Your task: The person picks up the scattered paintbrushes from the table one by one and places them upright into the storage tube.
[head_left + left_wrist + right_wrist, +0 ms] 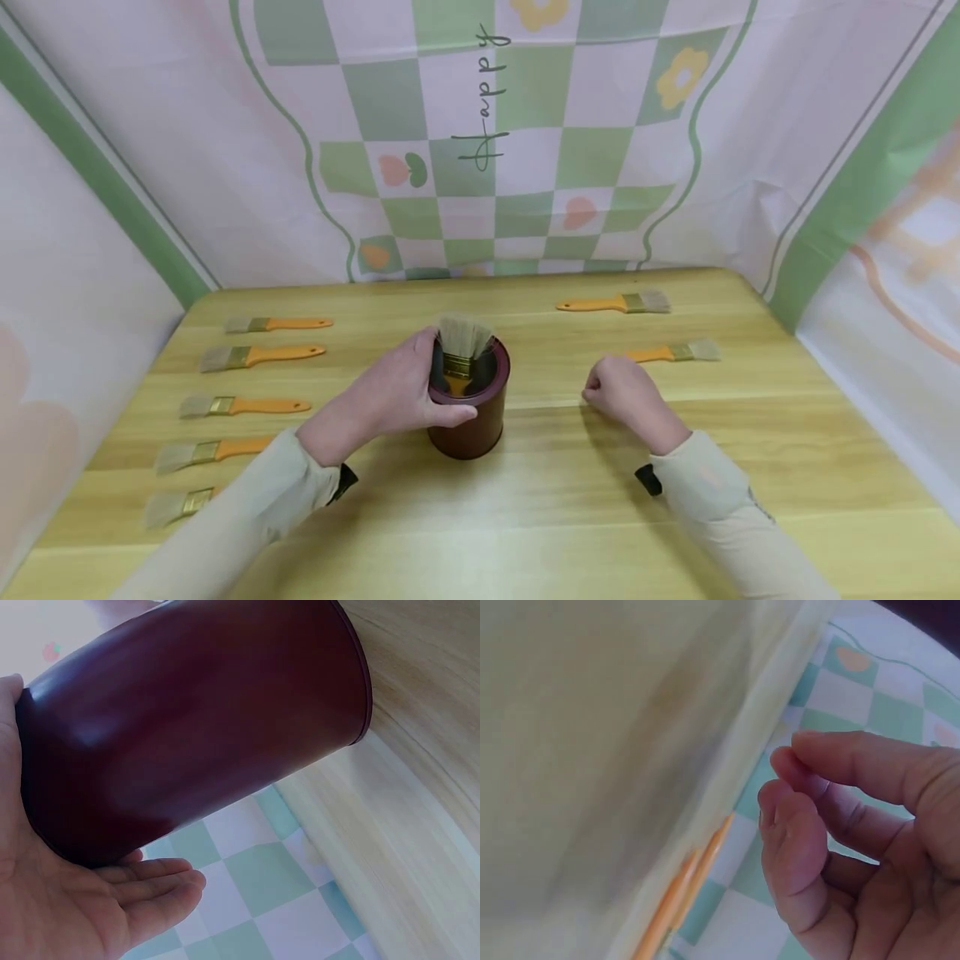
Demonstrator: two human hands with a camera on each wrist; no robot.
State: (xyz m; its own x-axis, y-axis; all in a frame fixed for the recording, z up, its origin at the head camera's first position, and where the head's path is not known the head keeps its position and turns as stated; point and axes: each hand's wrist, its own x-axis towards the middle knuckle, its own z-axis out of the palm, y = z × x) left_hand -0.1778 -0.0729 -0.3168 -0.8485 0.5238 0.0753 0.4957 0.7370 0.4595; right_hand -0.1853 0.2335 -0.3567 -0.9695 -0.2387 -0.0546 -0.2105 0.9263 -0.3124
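A dark red can (pixel 467 429) stands upright on the wooden table, with a paintbrush (pixel 459 354) in it, bristles up and the lower handle hidden inside. My left hand (pixel 393 392) holds the can by its upper part, thumb across the front and fingers at the far left side. The left wrist view shows the can's smooth wall (pixel 195 720) against the palm. To the right of the can, my right hand (pixel 626 390) hovers over the table with loosely curled fingers and nothing in them. Just beyond it lies a paintbrush (pixel 678 352), its handle end partly covered by the hand.
Several orange-handled paintbrushes lie in a column at the left, among them a brush (pixel 258 354) and a lower one (pixel 180 504) partly under my left sleeve. Another brush (pixel 615 303) lies at the back right. A checked cloth (pixel 525 150) hangs behind the table (pixel 480 533).
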